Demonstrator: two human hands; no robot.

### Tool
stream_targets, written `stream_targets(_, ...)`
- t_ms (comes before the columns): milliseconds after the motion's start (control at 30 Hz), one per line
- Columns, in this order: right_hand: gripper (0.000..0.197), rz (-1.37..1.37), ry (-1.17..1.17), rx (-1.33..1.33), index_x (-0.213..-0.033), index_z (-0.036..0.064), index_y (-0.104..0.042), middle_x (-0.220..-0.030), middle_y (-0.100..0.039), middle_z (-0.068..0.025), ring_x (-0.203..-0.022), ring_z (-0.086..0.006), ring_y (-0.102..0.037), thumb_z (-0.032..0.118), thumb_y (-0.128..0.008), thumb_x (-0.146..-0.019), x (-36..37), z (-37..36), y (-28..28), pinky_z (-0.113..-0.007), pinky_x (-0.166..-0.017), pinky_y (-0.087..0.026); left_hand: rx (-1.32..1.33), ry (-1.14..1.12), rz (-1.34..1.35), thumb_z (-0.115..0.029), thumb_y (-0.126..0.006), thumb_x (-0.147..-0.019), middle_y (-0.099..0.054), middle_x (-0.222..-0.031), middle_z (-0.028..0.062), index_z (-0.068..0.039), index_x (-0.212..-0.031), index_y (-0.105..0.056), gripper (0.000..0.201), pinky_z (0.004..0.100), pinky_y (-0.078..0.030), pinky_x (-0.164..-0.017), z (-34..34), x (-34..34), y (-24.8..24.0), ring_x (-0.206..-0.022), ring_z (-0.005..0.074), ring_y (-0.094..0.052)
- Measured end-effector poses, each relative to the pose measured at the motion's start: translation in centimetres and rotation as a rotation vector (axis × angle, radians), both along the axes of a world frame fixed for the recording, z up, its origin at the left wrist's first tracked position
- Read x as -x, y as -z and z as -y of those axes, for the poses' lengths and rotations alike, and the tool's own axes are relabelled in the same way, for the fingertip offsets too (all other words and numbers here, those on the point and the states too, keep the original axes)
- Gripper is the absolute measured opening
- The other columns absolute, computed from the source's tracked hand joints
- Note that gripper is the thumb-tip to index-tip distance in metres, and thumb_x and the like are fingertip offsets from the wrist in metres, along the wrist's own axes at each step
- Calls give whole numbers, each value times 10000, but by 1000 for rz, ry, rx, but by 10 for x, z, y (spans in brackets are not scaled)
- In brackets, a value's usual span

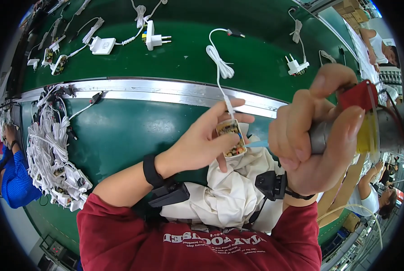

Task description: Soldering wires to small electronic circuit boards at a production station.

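Note:
My left hand (197, 142) pinches an open white charger housing (235, 152), its circuit board facing up. From its far end a white cable (219, 63) runs out onto the green surface, tied in a bundle. Around a grey cylindrical hand tool (389, 135) my right hand (308, 131) is closed. That tool has a red lever-like part (359, 95) under the forefinger and thumb area, and a yellow band. A thin pale-blue tip (257, 144) reaches from beside the right hand to the edge of the housing; its join to the tool is hidden behind the fingers.
A heap of cabled white chargers (53, 153) lies on the left. Beyond the metal rail (134, 89), more chargers (103, 45) rest on the green belt (175, 58), one plug (296, 67) at the far right. White cloth (235, 189) covers my lap. Other people (378, 49) work nearby.

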State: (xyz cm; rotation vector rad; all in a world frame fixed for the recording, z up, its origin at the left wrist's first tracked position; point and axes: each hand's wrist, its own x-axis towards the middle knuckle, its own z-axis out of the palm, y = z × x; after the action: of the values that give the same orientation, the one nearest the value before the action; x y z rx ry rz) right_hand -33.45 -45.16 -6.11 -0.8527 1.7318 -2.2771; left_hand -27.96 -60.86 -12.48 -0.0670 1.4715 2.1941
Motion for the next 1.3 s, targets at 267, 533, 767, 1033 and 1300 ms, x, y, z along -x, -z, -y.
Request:
stream_targets(267, 355, 16, -108, 83, -943, 87, -314, -495, -367, -6, -358, -70, -297, 437, -374, -958, 5, 0, 5, -213, -352, -256, -38, -48, -12, 28, -443, -840, -443, -1275, 157, -48, -1385, -195, 604, 243, -556, -466, 5, 4, 1, -964, 201, -600)
stream_targets(533, 363, 29, -172, 144, -955, 80, -314, -497, -372, -9, -355, -71, -302, 438, -374, -958, 8, -1, 10, -213, -352, -264, -23, -59, 1, 25, -447, -844, -434, -1285, 157, -44, -1388, -186, 607, 244, -558, -475, 5, 5, 3, -981, 206, -596)
stream_targets(767, 382, 60, -159, 110, -992, 65, -315, -496, -368, -5, -355, -70, -300, 441, -369, -958, 0, -4, 12, -213, -350, -258, -114, -50, 74, -28, -468, -879, -429, -1290, 155, -36, -1380, -198, 569, 270, -574, -536, 2, 6, 8, -1026, 215, -575)
stream_targets(1033, 408, 81, -138, 80, -1035, 47, -317, -495, -363, -1, -355, -68, -299, 445, -363, -959, -3, 10, 12, -213, -348, -251, -140, -22, 132, -96, -488, -903, -430, -1287, 154, -29, -1371, -215, 546, 288, -575, -570, 5, 7, 12, -1050, 214, -561)
stream_targets(1300, 438, 97, -91, 63, -1077, 29, -318, -493, -358, 3, -355, -66, -297, 450, -357, -959, -3, 6, 14, -212, -346, -243, -150, -20, 145, -99, -491, -903, -424, -1288, 149, -30, -1372, -212, 549, 281, -568, -552, 3, 9, 16, -1041, 208, -565)
